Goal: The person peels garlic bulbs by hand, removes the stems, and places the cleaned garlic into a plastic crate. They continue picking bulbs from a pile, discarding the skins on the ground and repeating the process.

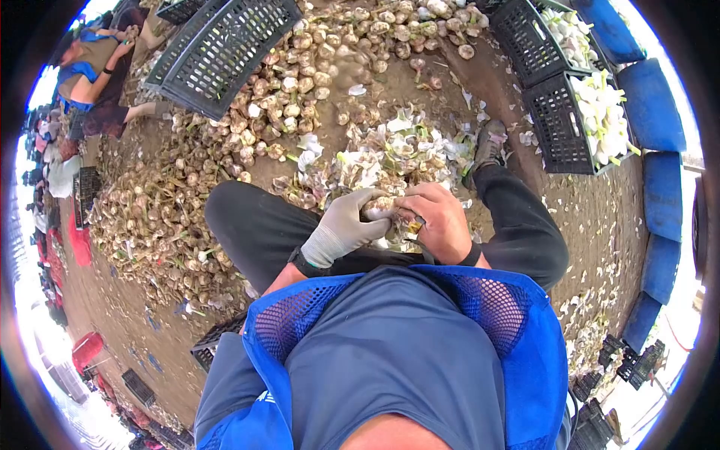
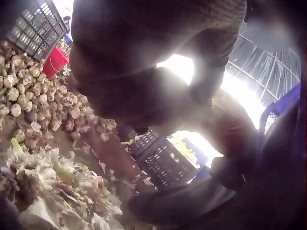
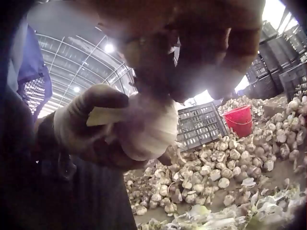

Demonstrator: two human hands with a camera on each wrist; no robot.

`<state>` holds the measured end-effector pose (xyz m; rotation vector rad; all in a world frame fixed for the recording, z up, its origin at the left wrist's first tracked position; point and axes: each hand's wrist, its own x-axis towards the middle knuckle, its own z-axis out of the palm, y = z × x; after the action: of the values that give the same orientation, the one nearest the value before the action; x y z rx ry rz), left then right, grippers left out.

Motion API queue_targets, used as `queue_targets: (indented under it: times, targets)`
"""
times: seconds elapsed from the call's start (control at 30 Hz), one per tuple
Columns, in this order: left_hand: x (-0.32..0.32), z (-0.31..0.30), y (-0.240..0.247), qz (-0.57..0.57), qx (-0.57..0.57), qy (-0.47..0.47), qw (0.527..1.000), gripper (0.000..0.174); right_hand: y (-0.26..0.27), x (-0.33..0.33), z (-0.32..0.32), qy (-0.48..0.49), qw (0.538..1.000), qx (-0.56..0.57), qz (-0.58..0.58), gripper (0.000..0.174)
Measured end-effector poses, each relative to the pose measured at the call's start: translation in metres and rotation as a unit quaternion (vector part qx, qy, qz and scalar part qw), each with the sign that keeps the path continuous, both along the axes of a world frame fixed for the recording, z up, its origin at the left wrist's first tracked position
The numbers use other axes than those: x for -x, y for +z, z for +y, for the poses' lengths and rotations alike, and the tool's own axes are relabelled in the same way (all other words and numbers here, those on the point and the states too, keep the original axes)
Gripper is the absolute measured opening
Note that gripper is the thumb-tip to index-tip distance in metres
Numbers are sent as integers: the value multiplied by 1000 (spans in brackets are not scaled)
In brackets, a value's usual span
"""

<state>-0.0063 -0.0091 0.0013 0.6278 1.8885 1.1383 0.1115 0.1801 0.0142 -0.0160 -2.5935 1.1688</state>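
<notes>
Brown dirt floor (image 1: 592,217) spreads round a seated person, with a broad heap of unpeeled garlic (image 1: 300,67) lying far and left, within arm's reach. A black crate (image 1: 225,45) rests on the heap's far-left edge, and another crate (image 1: 559,120) on the right holds white trimmed bulbs, seemingly kept apart from the dirty ones. Loose skins and stalks (image 1: 390,150) lie between the legs, probably where they drop. Over the lap, the gloved left hand (image 1: 345,225) has its grip curled round a garlic bulb (image 1: 379,208), steadying it, while the bare right hand (image 1: 439,221) pinches its right end; something small and yellowish sits under the thumb, unclear.
</notes>
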Motion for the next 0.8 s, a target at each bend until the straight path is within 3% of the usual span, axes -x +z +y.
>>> queue_targets:
  times: [0.3,0.43,0.53,0.63,0.7,0.77,0.8]
  targets:
    - [-1,2,5,14,18,-37,999,48,6,7,9,53,995,-53,-60,15]
    - [2,4,1,-74,0,-25,997,50,-12,9,12,-2,998,13,-63,14]
    - [4,7,11,-91,-14,-35,995,53,-17,8,14,-63,995,45,-61,16]
    - [3,4,-10,-107,-28,-6,994,56,-26,3,24,-121,988,51,-81,15]
    - [3,1,-19,-88,-30,-5,996,53,-33,-1,30,-236,945,196,-116,20]
    - [3,0,-22,-67,-32,-1,997,51,-33,-1,31,-233,945,185,-138,26]
    - [2,1,-22,-38,-31,5,999,52,-27,1,26,-190,961,178,-94,27]
